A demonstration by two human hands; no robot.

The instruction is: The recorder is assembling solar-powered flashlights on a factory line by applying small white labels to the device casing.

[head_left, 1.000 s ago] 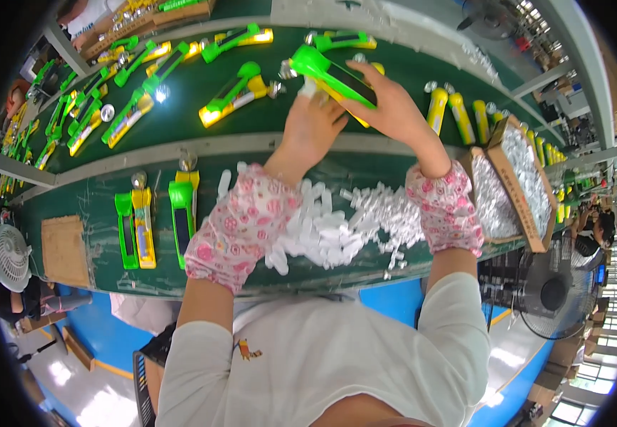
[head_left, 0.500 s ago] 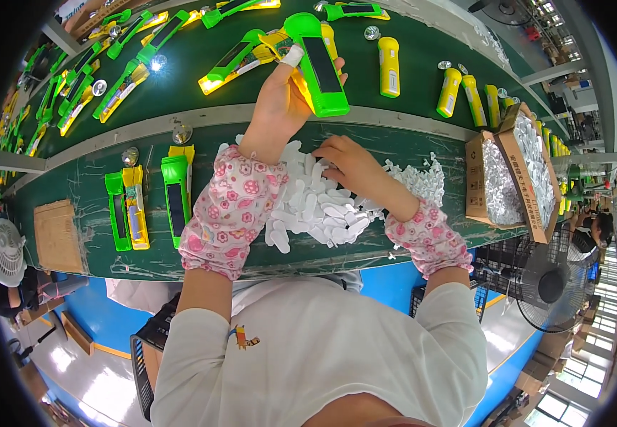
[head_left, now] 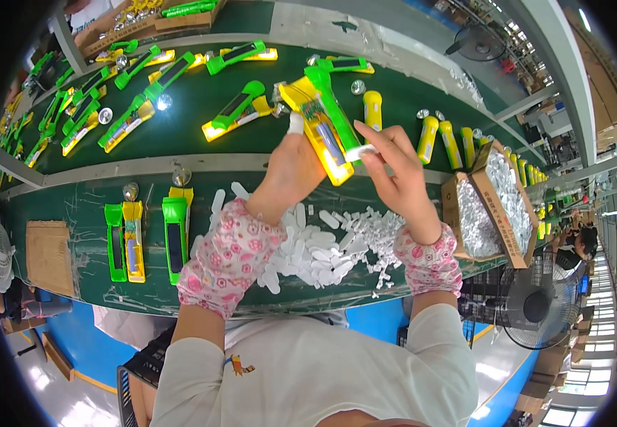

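Observation:
My left hand [head_left: 290, 171] is closed around an opened flashlight, its yellow half [head_left: 295, 91] tilted face up. Inside that half lies a battery [head_left: 330, 139] beside a circuit board. The green half [head_left: 340, 117] stands partly apart along its right side. Between the thumb and fingers of my right hand [head_left: 402, 176] is a white oval piece [head_left: 359, 152], at the green half's lower end; I cannot tell whether it touches. Below both hands spreads a pile of similar white pieces [head_left: 308, 252], with smaller white bits [head_left: 376, 231] to its right.
Two opened flashlights [head_left: 132, 242] lie at the left beside a cardboard sheet [head_left: 49, 256]. Across the raised rail, more green and yellow flashlights [head_left: 233, 114] cover the belt. A cardboard box [head_left: 458, 217] of white bits stands right, near a black fan [head_left: 536, 302].
My right hand has risen from the white pile to the flashlight, now with a white piece. The flashlight has been turned in my left hand, and its open inside now shows.

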